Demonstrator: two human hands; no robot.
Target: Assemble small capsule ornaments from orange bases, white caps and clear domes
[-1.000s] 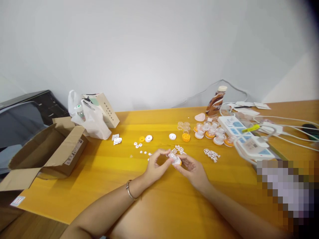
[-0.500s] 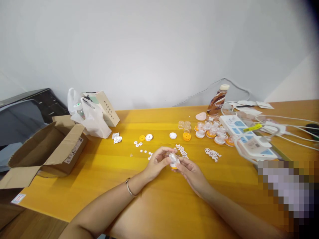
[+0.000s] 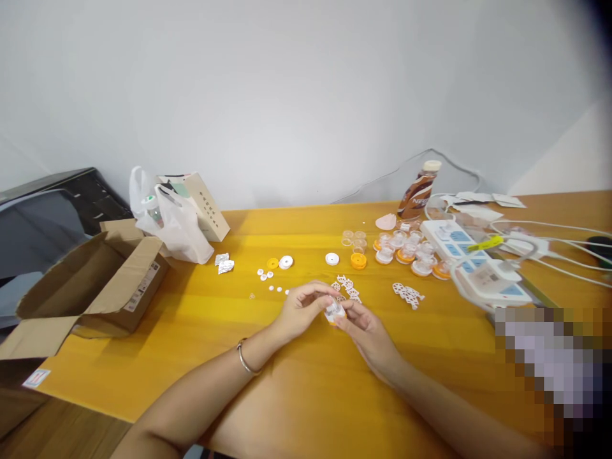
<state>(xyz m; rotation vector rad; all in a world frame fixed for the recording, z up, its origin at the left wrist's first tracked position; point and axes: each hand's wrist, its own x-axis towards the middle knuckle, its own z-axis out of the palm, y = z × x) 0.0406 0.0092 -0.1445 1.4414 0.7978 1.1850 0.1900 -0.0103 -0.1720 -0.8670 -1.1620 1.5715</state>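
Note:
Between both hands, above the table, is a small round piece with a clear plastic top and a white and orange base [image 3: 335, 312]. My left hand [image 3: 306, 310] pinches its clear top from the left, and my right hand [image 3: 369, 331] grips the base from the right. White spoked plastic parts [image 3: 351, 291] lie just behind my fingers, and a second cluster of spoked parts [image 3: 407, 294] is to the right. Farther back are a white disc [image 3: 332, 259], an orange disc [image 3: 358, 261] and several clear rings [image 3: 354, 238].
Several similar clear-topped pieces [image 3: 405, 254] are grouped at the right, beside a power strip [image 3: 471, 261] with cables. A brown bottle [image 3: 419, 194] stands behind them. At the left are an open cardboard box [image 3: 119, 287], a white plastic bag [image 3: 184, 233] and small white caps [image 3: 262, 275].
My left hand has shifted slightly left and its fingers now cover more of the clear top. The held piece stays in nearly the same place; my right hand has barely moved.

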